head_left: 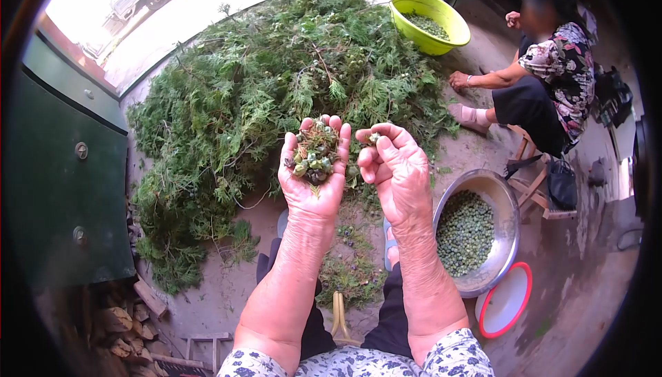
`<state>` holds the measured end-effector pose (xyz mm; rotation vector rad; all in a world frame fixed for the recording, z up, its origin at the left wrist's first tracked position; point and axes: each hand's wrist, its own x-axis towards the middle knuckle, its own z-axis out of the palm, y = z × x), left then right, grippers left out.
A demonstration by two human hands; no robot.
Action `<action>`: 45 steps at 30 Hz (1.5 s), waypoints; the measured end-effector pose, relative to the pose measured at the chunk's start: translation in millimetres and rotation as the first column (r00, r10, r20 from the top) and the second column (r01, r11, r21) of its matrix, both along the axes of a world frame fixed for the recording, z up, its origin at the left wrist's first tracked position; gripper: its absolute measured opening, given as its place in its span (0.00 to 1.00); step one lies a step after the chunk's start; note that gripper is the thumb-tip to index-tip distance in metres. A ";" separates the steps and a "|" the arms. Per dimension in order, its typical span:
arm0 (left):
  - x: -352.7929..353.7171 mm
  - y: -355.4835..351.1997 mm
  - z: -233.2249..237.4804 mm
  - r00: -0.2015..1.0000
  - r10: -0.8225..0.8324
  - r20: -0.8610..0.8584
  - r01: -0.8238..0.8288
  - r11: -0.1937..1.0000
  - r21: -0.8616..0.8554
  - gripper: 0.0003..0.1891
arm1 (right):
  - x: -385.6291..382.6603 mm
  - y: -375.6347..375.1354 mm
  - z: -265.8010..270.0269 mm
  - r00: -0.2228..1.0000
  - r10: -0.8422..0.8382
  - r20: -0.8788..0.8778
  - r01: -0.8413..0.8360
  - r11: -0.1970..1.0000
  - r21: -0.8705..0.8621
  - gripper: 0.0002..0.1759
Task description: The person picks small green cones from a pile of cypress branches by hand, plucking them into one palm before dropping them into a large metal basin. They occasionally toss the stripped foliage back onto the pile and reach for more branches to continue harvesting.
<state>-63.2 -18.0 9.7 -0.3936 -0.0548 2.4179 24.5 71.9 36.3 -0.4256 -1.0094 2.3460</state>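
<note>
My left hand [314, 194] is palm up and cupped, with a heap of small green cones [314, 156] and brown dry bits resting on it. Right beside it, my right hand [396, 177] is closed in a pinch, thumb against the fingers. A small pale green cone [374, 138] shows at its fingertips. Beyond both hands lies a big pile of cut conifer branches [255, 94] with feathery green leaves. To the right of my right forearm stands a metal basin [509, 215] holding many round green cones [465, 232].
A yellow-green tub [441, 47] with green bits stands behind the pile. At the right, a person [552, 80] sits on a wooden stool [534, 191], one hand near the branches. A red-rimmed white basin [514, 308] leans by the metal one. Firewood [117, 322] lies lower left, below a green door [69, 184].
</note>
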 end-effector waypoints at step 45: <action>-2.9 2.3 -5.6 0.998 -0.055 -0.006 0.055 0.998 -0.030 0.17 | -10.0 -23.3 -7.8 0.954 -0.095 0.283 -0.090 0.813 0.576 0.09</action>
